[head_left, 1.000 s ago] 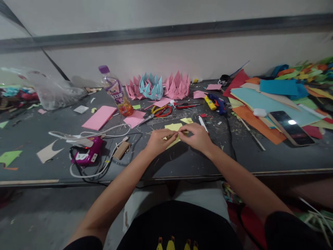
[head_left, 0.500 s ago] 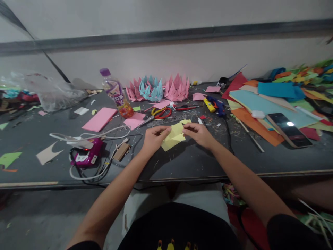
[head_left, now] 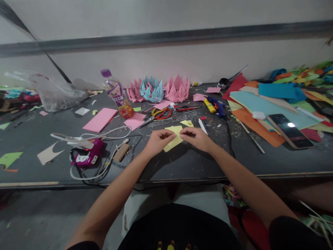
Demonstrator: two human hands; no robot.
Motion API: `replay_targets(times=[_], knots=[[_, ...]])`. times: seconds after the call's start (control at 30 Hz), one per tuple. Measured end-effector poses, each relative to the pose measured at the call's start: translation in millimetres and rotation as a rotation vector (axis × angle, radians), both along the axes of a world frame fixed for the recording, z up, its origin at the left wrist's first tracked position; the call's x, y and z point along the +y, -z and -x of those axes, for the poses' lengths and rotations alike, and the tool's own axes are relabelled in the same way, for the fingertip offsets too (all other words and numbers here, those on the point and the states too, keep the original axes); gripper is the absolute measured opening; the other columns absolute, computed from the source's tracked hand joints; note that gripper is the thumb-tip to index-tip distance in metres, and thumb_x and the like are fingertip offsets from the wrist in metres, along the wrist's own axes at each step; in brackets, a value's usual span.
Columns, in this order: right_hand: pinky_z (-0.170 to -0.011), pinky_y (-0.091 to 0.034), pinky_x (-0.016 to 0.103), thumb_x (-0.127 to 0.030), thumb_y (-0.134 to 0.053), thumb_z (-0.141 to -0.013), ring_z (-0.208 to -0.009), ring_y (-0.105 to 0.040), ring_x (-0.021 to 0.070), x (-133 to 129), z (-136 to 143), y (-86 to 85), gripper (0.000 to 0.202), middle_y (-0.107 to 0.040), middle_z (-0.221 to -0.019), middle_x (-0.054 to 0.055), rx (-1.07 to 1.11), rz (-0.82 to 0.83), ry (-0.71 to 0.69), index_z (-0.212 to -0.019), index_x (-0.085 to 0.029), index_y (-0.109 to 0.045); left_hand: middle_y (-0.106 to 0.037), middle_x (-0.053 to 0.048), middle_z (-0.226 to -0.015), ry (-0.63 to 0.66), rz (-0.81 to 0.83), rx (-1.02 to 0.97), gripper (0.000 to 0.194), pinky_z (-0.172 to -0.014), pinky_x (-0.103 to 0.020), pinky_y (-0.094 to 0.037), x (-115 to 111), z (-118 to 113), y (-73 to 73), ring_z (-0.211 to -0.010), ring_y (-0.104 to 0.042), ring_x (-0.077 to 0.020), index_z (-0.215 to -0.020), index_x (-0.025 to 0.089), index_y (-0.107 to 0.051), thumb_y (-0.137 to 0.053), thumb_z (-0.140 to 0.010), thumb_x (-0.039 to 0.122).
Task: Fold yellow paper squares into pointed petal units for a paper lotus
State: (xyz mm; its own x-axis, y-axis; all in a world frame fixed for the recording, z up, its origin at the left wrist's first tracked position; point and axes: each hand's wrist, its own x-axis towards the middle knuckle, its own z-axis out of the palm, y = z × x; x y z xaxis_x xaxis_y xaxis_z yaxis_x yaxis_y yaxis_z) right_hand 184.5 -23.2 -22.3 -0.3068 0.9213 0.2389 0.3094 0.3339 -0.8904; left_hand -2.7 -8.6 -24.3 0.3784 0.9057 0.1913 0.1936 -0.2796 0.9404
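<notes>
A small yellow paper [head_left: 173, 141] is held just above the dark table, between my two hands. My left hand [head_left: 159, 140] pinches its left edge with thumb and fingers. On the right edge, my right hand [head_left: 197, 138] grips the same paper with fingertips pressed together. Behind my right hand lies another yellow piece [head_left: 187, 123], partly covered. Scissors [head_left: 158, 114] with red and yellow handles rest beyond my left hand. Folded pink [head_left: 177, 88] and blue [head_left: 151, 89] pointed paper pieces stand farther back.
A bottle [head_left: 118, 95] stands at back left, near pink sheets [head_left: 100, 119]. A purple power adapter [head_left: 88, 152] with cables sits left. To the right are a glue gun [head_left: 218, 107], coloured paper [head_left: 275, 104], a stick [head_left: 249, 135] and a phone [head_left: 288, 130].
My right hand has shifted slightly left and down, nearer my left hand. The yellow piece behind now shows apart from the held paper, and more of the white tube beside it is visible.
</notes>
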Motion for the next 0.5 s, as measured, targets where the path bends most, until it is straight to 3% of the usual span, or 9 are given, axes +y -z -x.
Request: replay_targets(times=[0.17, 0.5], knots=[[-0.063, -0.045, 0.028, -0.028, -0.056, -0.077, -0.065, -0.057, 0.0142, 0.1, 1.3, 0.4, 0.013, -0.065, -0.073, 0.002, -0.056, -0.154, 0.045, -0.076, -0.018, -0.064, -0.053, 0.003, -0.053, 0.030, -0.001, 0.050, 0.019, -0.042, -0.018, -0.029, -1.6, -0.5, -2.0, -0.045, -0.038, -0.0060, -0.065, 0.014, -0.064, -0.060, -0.072, 0.031], [-0.061, -0.043, 0.026, -0.018, -0.053, -0.073, -0.060, -0.054, 0.0126, 1.8, 3.0, 7.2, 0.008, -0.061, -0.065, -0.001, -0.174, -0.212, 0.012, -0.068, -0.020, -0.059, -0.059, 0.001, -0.057, 0.043, -0.034, 0.128, 0.014, -0.048, -0.019, -0.036, -1.9, -2.3, 2.1, -0.052, -0.045, -0.0080, -0.062, 0.015, -0.065, -0.059, -0.070, 0.024]])
